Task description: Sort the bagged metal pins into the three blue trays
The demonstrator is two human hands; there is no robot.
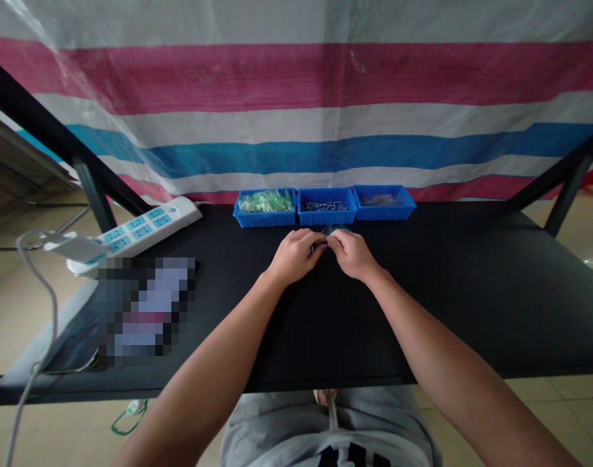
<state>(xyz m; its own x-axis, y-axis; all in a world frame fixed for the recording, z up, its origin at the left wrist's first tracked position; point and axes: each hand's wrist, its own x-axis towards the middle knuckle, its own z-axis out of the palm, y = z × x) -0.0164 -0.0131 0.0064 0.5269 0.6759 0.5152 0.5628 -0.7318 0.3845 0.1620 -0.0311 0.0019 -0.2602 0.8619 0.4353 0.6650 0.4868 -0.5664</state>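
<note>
Both my hands meet over the black table, just in front of three blue bins. In my left hand the fingers are curled round small dark and shiny metal pieces, perhaps screws; their exact kind is too small to make out. My right hand pinches a small clear plastic bag with a green tint, mostly covered by the fingers. The left bin holds clear and green plastic bags. Loose screw-like metal pieces lie in the middle bin, and thin brownish pieces in the right bin.
A white power strip with a plugged-in charger and cable lies at the left. Nearer me is a blurred-out, phone-like object. A striped plastic sheet hangs behind the black table, between dark frame posts.
</note>
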